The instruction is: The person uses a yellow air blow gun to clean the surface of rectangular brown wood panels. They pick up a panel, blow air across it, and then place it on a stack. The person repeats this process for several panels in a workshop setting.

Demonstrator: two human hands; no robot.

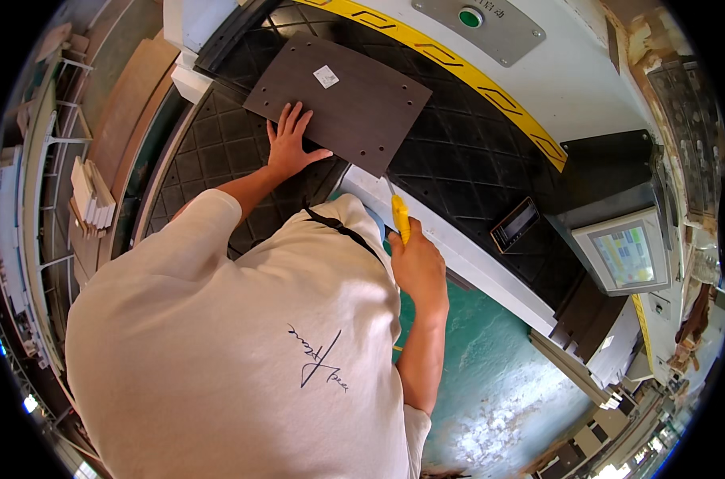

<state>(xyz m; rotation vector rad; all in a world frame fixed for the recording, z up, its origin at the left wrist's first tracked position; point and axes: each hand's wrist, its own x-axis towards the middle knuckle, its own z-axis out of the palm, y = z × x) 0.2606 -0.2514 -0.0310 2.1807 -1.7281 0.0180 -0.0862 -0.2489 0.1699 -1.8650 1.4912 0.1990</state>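
My left hand lies with its fingers spread on the near left edge of a dark brown board. Small round holes sit near the board's corners, and a white label sticks to its upper face. In my right hand is a yellow-handled utility knife, fingers wrapped round the handle. Its thin blade points up at the board's near corner; whether it touches the edge I cannot tell.
Under the board is a black tiled machine bed with a white front rail. A phone-like dark device lies on the bed. At right stands a control screen; a green button sits beyond. Stacked wooden pieces are at left.
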